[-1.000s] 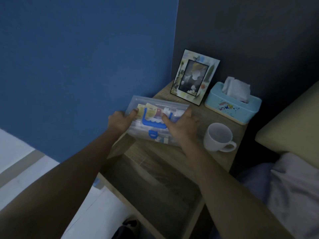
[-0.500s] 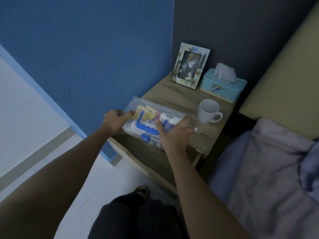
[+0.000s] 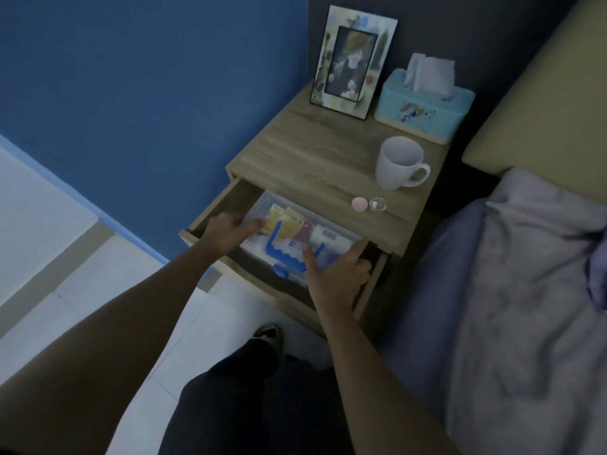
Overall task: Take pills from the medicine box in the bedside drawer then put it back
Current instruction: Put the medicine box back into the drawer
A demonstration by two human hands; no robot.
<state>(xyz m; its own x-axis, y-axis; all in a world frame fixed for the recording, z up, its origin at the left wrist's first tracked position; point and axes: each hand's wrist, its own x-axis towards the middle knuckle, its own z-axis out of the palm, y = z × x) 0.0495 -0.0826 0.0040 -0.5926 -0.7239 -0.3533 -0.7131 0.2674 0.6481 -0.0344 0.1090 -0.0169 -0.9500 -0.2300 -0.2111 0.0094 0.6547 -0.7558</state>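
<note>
The clear plastic medicine box [image 3: 323, 238] with a blue handle lies inside the open bedside drawer [image 3: 369, 290], its far half under the tabletop. My left hand [image 3: 228, 233] grips the box's left end. My right hand [image 3: 335, 274] holds its right front corner, fingers spread over the lid. Yellow and red packets and a white bottle show through the lid. A pink round pill [image 3: 358, 204] and a small clear piece [image 3: 377, 203] lie on the tabletop near the drawer.
On the wooden bedside table [image 3: 315, 152] stand a white mug [image 3: 399, 163], a light blue tissue box [image 3: 425, 108] and a picture frame [image 3: 353, 62]. A bed with grey bedding [image 3: 509, 290] is at the right; a blue wall at the left.
Both hands carried the medicine box from the tabletop down into the open drawer. The pink pill and clear piece on the tabletop are now uncovered.
</note>
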